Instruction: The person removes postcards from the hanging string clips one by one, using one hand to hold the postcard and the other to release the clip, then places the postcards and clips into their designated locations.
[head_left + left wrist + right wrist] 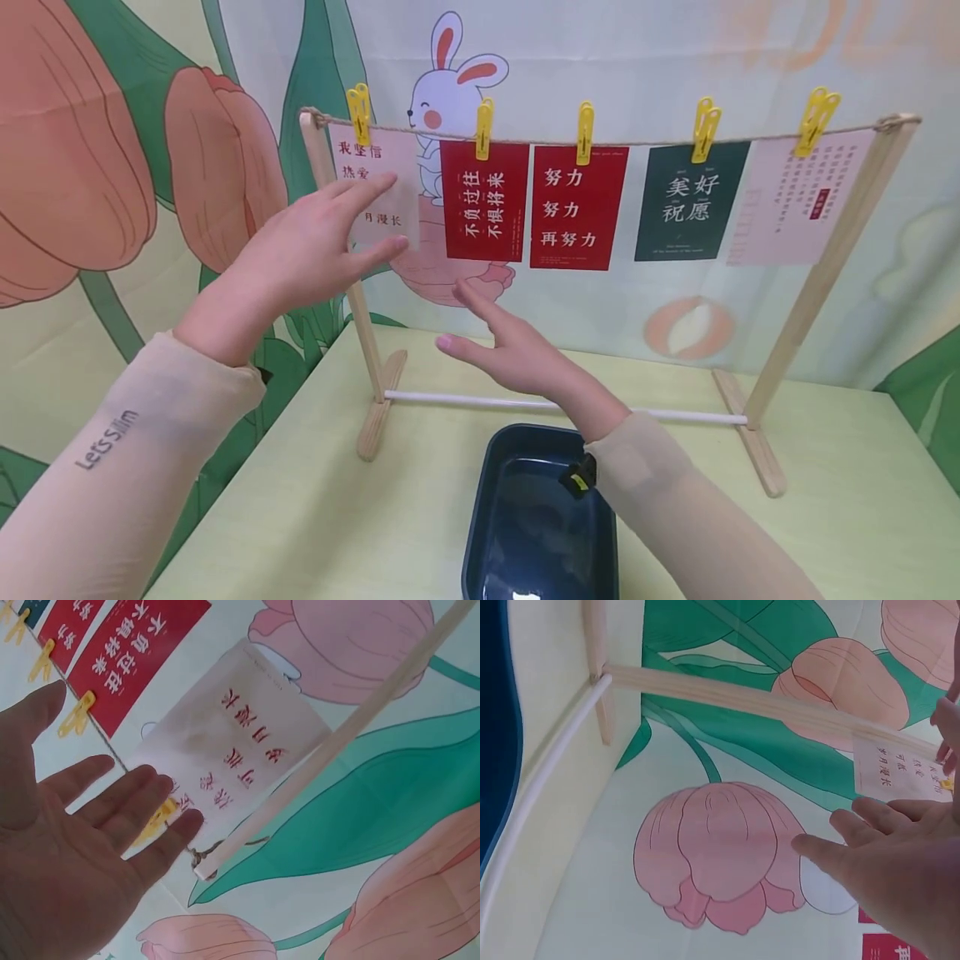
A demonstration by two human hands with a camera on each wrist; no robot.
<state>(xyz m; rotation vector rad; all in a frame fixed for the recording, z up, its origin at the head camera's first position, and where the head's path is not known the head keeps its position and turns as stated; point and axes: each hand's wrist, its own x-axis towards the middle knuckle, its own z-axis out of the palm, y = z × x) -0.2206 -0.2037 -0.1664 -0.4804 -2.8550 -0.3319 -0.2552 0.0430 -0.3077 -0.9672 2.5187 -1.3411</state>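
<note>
The left hand [315, 237], its fingers nearly straight and holding nothing, is before the pale card [403, 196], clipped at the rope's [540, 142] left end. The right hand [517, 350], empty, fingers stretched, appears between the left red card [483, 204] and the tray's [540, 525] far edge.

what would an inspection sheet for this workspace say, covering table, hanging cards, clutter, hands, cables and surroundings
Surface: pale table bearing a wooden stand and a dark blue tray.
Job's things: five cards hang from twine, each with one yellow clip.
Clutter: nothing seen.
Left hand: fingers extended, holding nothing, by the leftmost card; contact unclear.
Right hand: fingers extended, holding nothing, below the cards in the head view.
Cables: nothing seen.
Surroundings: backdrop printed with tulips and a rabbit.
</note>
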